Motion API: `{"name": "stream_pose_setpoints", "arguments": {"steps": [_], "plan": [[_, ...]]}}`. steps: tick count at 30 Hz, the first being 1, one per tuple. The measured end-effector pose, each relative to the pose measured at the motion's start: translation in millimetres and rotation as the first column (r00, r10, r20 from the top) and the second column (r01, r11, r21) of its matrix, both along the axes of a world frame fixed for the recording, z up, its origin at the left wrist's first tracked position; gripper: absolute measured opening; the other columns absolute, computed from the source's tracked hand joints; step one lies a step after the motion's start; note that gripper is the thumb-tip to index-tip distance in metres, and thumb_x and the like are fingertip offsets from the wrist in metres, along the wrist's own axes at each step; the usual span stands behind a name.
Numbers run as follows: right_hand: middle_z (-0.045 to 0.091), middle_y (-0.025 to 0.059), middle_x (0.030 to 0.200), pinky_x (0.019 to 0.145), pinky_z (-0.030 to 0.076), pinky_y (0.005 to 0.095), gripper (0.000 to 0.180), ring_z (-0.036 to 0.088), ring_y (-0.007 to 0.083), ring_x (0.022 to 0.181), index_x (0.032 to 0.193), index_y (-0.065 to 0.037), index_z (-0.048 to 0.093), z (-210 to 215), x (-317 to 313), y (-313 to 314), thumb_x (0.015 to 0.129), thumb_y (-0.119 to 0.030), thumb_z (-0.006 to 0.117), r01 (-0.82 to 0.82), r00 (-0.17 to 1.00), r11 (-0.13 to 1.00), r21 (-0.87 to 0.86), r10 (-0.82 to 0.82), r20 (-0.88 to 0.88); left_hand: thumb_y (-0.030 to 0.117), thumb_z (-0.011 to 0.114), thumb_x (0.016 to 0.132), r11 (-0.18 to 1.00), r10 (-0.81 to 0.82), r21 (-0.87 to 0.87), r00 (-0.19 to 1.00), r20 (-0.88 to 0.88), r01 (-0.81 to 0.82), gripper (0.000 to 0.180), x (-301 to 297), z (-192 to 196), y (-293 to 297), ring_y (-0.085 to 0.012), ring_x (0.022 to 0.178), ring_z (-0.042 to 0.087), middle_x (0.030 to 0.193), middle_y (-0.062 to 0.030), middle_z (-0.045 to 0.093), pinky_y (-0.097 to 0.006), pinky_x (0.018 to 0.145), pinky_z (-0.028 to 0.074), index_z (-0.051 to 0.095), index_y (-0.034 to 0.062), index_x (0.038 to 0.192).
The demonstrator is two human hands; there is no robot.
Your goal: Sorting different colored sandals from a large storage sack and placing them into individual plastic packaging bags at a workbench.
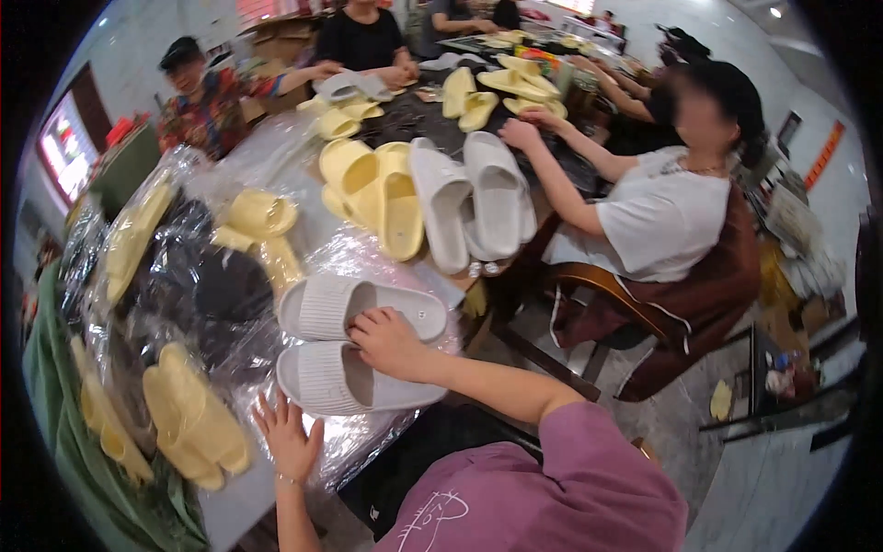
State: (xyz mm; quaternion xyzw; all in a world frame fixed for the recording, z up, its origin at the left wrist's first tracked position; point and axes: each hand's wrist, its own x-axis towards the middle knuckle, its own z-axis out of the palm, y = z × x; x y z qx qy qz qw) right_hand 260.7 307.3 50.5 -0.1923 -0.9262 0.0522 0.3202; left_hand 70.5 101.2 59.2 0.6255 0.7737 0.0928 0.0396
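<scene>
Two light grey slippers [336, 388] with ribbed straps lie side by side in front of me, toes to the left, on clear plastic wrapping at the table's near edge. My right hand [394, 344] reaches across the closer slipper. Its fingers are curled over the sides where the two meet, pinching the pair together; the thumb is hidden. My left hand [289, 438] lies on the plastic just below the slipper toes, fingers spread, with nothing in it. Beyond them stand another grey pair [493, 189] and a yellow pair [399, 198].
Yellow slippers in clear bags [189, 414] cover the left side, beside a green cloth [69, 396]. More yellow slippers [469, 97] lie farther back. A co-worker in a white shirt [658, 216] sits at right on a wooden chair [616, 285]; other people work around the far end.
</scene>
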Motion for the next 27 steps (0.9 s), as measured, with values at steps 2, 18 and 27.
{"name": "stream_pose_setpoints", "arguments": {"steps": [2, 18, 27], "plan": [[0.055, 0.0079, 0.103, 0.084, 0.039, 0.0392, 0.028, 0.050, 0.0255, 0.099, 0.093, -0.006, 0.060, 3.6, 11.2, 4.4, 0.070, -0.020, 0.066, 0.038, 0.999, 0.999, -0.005, -0.038, -0.004, 0.046, 0.055, 0.082, 0.999, 0.031, 0.030, 0.996, -0.089, -0.028, 0.070, -1.9, -6.4, -3.5, -0.0408, 0.140, 0.008, 0.150, -0.0135, 0.027, -0.055, 0.113, 0.000, 0.040, 0.0070, 0.138], [0.056, 0.0163, 0.096, 0.078, 0.046, 0.0484, 0.022, 0.055, 0.0365, 0.095, 0.089, -0.002, 0.060, 141.7, 73.0, 226.4, 0.085, -0.024, 0.056, 0.694, 0.627, 0.677, -0.246, -0.736, -0.257, 0.041, 0.056, 0.082, 0.999, 0.033, 0.035, 0.998, -0.046, -0.031, 0.069, 8.2, 0.1, 3.4, -0.0403, 0.140, 0.008, 0.151, -0.0115, 0.025, -0.055, 0.112, 0.000, 0.037, 0.0095, 0.141], [0.055, 0.0178, 0.125, 0.099, 0.037, 0.0475, 0.053, 0.048, 0.0333, 0.120, 0.113, -0.002, 0.063, 121.2, 98.1, 295.6, 0.087, -0.047, 0.051, 0.824, 0.548, 0.436, -0.361, -0.775, 0.316, 0.042, 0.055, 0.082, 1.000, 0.017, 0.015, 1.000, -0.024, -0.017, 0.069, 11.0, 3.7, 14.4, -0.0419, 0.140, 0.009, 0.150, -0.0148, 0.026, -0.055, 0.112, 0.000, 0.038, 0.0083, 0.140]]}}
